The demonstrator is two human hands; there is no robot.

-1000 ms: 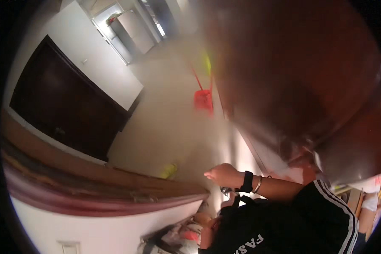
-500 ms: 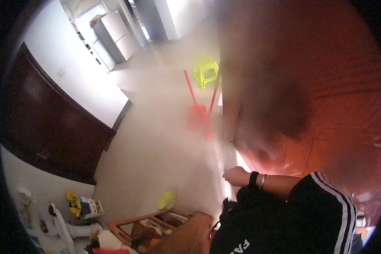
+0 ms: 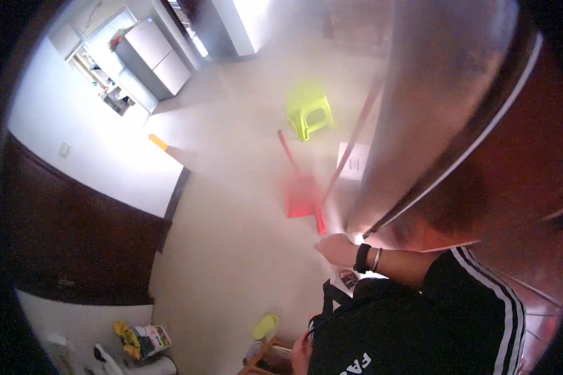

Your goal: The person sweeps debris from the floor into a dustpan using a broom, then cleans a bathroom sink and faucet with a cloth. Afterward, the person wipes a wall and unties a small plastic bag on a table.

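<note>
Head view. Right hand (image 3: 338, 250) curled, black band (image 3: 361, 258) and bangle (image 3: 376, 259) at wrist; cannot tell if it grips anything. Just past its knuckles in the picture: red broom (image 3: 348, 152), dustpan (image 3: 301, 197) on floor (image 3: 219, 250) (green stool (image 3: 309, 112) farther off). Left hand (image 3: 301, 354) partly hidden, grip unclear, near wooden frame (image 3: 261, 354).

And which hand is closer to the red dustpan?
Right. The right hand is below and slightly right of the red dustpan in the picture; the left hand is much farther down, near the lower edge.
</note>
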